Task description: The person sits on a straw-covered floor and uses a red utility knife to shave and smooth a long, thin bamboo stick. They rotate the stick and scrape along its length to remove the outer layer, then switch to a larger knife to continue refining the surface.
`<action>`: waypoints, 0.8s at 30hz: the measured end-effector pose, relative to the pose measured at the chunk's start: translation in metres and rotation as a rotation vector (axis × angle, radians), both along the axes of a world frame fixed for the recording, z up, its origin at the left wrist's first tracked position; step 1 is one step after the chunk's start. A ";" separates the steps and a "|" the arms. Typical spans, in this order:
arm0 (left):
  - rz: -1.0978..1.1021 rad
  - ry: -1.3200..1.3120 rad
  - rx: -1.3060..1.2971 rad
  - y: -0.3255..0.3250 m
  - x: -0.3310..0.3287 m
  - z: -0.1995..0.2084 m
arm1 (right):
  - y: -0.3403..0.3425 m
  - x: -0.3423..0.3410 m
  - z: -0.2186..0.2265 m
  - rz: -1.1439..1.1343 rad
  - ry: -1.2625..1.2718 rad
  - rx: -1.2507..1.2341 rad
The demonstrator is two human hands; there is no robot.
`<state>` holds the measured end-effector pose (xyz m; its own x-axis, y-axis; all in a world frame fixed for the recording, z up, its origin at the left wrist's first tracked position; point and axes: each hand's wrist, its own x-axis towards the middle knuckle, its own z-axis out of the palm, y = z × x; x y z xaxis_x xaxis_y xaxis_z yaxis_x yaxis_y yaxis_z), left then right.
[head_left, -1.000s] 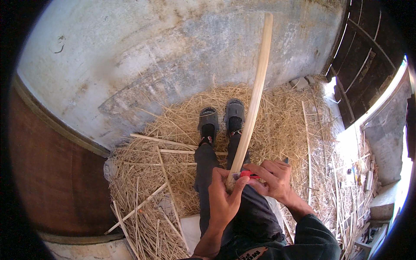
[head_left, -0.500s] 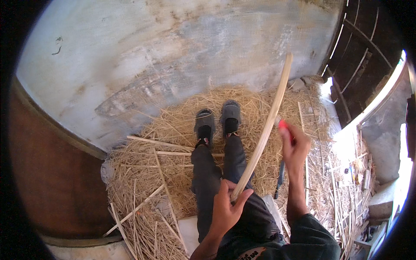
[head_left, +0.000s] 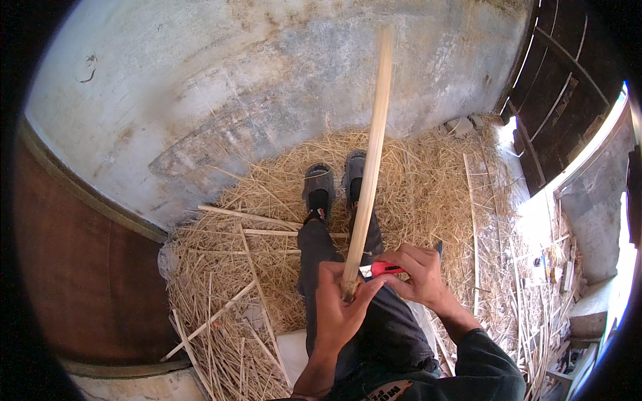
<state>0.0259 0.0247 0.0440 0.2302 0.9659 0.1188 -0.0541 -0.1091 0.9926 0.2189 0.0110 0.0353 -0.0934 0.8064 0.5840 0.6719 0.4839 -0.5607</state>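
Observation:
A long pale wooden strip (head_left: 372, 160) points away from me, its far end in front of the wall. My left hand (head_left: 336, 324) is closed round its near end, above my lap. In my right hand (head_left: 425, 279) is a red-handled utility knife (head_left: 386, 269). Its short metal blade lies against the right edge of the strip, just beyond my left fingers. The two hands are close together, and the left thumb reaches toward the knife. Some of the right fingers are hidden behind the handle.
Shavings (head_left: 428, 187) cover the floor round my dark sandals (head_left: 319, 184). Loose strips (head_left: 251, 217) lie to the left, with more at the right. A stained wall (head_left: 267, 80) rises ahead. A brown panel (head_left: 93, 267) stands at left, dark boards (head_left: 568, 80) at upper right.
My right hand has brought the knife down and left along the strip, close to my left hand. The strip's far end has swung left and now stands more upright in view.

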 end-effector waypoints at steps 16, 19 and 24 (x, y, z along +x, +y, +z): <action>0.056 0.210 0.046 -0.004 0.005 0.018 | -0.003 -0.010 0.007 -0.074 -0.081 0.042; 0.056 0.241 0.040 -0.004 0.004 0.019 | -0.003 -0.009 0.005 -0.085 -0.087 0.046; 0.065 0.281 0.045 -0.005 0.004 0.018 | 0.002 -0.006 0.008 -0.122 -0.036 0.069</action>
